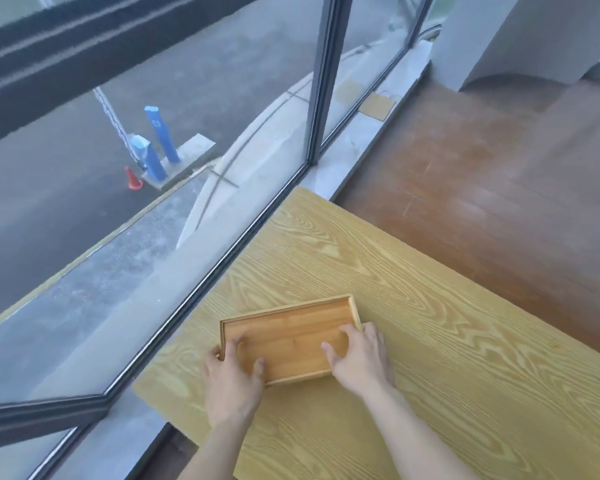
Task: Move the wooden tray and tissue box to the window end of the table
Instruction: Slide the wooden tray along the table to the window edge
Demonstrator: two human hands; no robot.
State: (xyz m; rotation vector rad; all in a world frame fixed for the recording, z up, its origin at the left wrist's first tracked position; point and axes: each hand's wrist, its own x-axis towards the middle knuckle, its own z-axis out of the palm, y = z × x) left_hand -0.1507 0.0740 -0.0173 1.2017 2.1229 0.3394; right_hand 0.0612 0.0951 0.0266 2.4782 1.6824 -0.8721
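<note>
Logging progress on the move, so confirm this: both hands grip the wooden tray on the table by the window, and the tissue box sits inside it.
One thing is wrong: the head view shows the wooden tray empty, and no tissue box appears anywhere. The rest holds: the left hand and right hand grip its near corners on the table by the window.

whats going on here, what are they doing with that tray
A person has both hands on a shallow wooden tray that sits on a light wood-grain table beside a big window. The left hand grips the tray's near left corner and the right hand its near right corner, fingers curled over the rim. The tray is empty. No tissue box is in view.
</note>
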